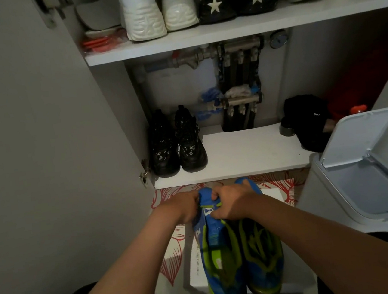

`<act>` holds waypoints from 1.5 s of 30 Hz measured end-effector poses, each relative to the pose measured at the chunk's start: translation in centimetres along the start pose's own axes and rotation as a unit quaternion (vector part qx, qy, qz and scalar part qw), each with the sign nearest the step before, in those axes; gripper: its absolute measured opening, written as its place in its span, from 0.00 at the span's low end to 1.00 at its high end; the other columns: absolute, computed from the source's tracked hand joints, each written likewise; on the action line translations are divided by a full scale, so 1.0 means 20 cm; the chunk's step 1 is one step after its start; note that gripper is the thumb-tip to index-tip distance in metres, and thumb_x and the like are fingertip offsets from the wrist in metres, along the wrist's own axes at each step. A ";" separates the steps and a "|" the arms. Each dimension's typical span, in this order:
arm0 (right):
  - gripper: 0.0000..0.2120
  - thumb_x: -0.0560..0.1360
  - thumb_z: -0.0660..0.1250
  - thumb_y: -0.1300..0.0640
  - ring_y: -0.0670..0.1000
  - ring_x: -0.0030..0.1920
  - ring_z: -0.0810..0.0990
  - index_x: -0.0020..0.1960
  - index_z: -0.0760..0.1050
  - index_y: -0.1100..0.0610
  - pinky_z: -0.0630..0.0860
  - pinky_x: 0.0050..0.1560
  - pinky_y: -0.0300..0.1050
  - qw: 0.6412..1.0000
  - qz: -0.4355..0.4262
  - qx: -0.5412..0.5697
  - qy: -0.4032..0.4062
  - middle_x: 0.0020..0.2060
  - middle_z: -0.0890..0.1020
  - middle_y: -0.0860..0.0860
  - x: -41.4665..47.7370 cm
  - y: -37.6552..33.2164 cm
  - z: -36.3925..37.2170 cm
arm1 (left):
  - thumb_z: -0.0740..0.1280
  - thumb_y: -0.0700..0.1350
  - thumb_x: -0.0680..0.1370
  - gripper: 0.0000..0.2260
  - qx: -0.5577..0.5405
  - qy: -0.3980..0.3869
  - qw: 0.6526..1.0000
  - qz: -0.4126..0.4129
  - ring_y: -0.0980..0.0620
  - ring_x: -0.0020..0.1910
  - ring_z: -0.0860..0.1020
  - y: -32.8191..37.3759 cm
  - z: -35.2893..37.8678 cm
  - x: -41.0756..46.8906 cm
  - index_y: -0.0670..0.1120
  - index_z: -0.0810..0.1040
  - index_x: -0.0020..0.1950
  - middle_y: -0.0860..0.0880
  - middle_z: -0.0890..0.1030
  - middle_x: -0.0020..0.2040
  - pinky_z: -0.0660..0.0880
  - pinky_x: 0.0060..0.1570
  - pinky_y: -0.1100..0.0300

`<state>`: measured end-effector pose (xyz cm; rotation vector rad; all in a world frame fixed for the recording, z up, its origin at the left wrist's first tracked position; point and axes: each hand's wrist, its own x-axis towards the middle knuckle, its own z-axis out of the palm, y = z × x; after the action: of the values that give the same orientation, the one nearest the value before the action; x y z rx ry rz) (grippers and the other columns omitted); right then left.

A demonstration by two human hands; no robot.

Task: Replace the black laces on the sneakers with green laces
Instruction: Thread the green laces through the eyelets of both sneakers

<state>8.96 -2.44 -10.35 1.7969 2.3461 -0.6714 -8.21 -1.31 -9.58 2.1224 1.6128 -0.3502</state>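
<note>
Both hands curl round one sneaker's (217, 248) heel end: left hand (185, 208) and right hand (233, 206) pinch it. Second sneaker (264, 254) lies just right, both on a box (194, 267) under my wrists, its print seemingly ending "romance". Beyond my grip, a shelf (241, 151) holds black shoes (178, 146); rightward, a bin (319, 195) stands lid-up.

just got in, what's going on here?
A person at an open shoe cabinet has both hands on a pair of blue-and-green sneakers. The left hand and right hand grip the top end of the left-side sneaker with curled fingers. The second sneaker sits beside it, over a white box. It shows what looks like green lacing; I can't make out any black laces.
</note>
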 end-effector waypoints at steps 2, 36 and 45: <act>0.22 0.72 0.68 0.41 0.51 0.59 0.75 0.63 0.70 0.47 0.58 0.68 0.57 1.000 0.007 0.010 -0.005 0.49 0.73 0.44 0.00 0.00 0.00 | 0.60 0.38 0.80 0.14 0.026 -0.002 0.999 -0.033 0.41 0.61 0.75 -0.05 -0.03 -0.03 0.43 0.69 0.66 0.40 0.75 0.65 0.69 0.50 0.56; 0.06 0.77 0.71 0.54 0.48 0.45 0.82 0.46 0.85 0.55 0.77 0.53 0.45 0.929 -0.059 0.357 0.071 0.44 0.86 0.53 0.08 -0.19 -0.10 | 0.68 0.36 0.77 0.28 -0.479 0.070 0.874 -0.045 0.45 0.49 0.82 -0.16 0.01 -0.15 0.45 0.62 0.74 0.40 0.82 0.52 0.80 0.40 0.54; 0.08 0.79 0.68 0.58 0.42 0.54 0.82 0.51 0.84 0.48 0.76 0.57 0.36 0.888 -0.125 0.436 0.081 0.51 0.86 0.46 0.08 -0.22 -0.18 | 0.70 0.46 0.78 0.12 -0.450 0.055 0.891 0.002 0.50 0.28 0.71 -0.06 0.06 -0.07 0.43 0.78 0.37 0.48 0.74 0.28 0.71 0.37 0.56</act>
<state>4.93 -0.44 -6.46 1.8513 2.6241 -1.9339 -9.71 -2.85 -10.28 1.4243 1.4150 0.4637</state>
